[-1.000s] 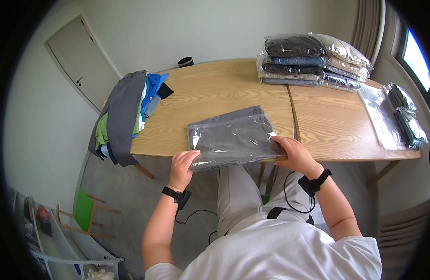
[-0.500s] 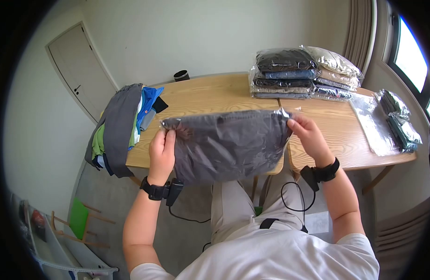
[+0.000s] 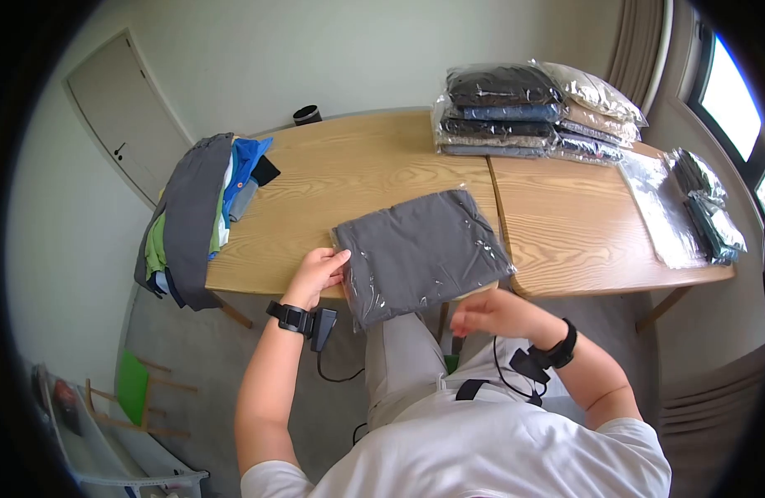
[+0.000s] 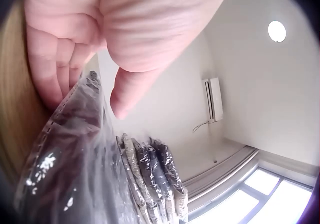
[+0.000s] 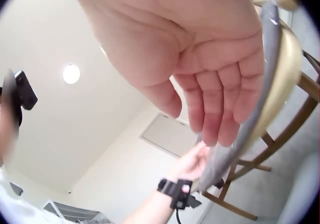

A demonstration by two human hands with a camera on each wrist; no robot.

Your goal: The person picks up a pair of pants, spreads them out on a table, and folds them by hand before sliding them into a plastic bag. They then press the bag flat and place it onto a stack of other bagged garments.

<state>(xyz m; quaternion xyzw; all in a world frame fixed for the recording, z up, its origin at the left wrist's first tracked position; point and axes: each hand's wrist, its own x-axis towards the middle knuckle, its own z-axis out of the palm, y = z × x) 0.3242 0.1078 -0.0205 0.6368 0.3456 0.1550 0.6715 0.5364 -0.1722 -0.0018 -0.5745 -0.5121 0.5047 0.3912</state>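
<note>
A dark grey folded garment in a clear plastic bag [image 3: 424,253] lies at the table's front edge, its near side over the edge. At the bag's left edge is my left hand [image 3: 319,274]; in the left wrist view the left hand's fingers [image 4: 60,69] lie behind the bag's edge [image 4: 75,134] and the thumb stands apart from the film. My right hand [image 3: 499,317] is in front of the bag's near right corner, holding nothing. The right wrist view shows the right hand [image 5: 200,69] with its fingers loosely bent, beside the bag's edge [image 5: 240,139].
Unbagged clothes [image 3: 196,216] hang over the table's left end. Bagged garments [image 3: 503,112] are stacked at the back right. Flat clear bags [image 3: 660,212] and small bagged items [image 3: 710,220] lie at the far right. A dark cup [image 3: 307,115] stands at the back.
The bagged garment was lifted upright between both hands, then lowered onto the table's edge. My right hand has let go and drawn back towards the body.
</note>
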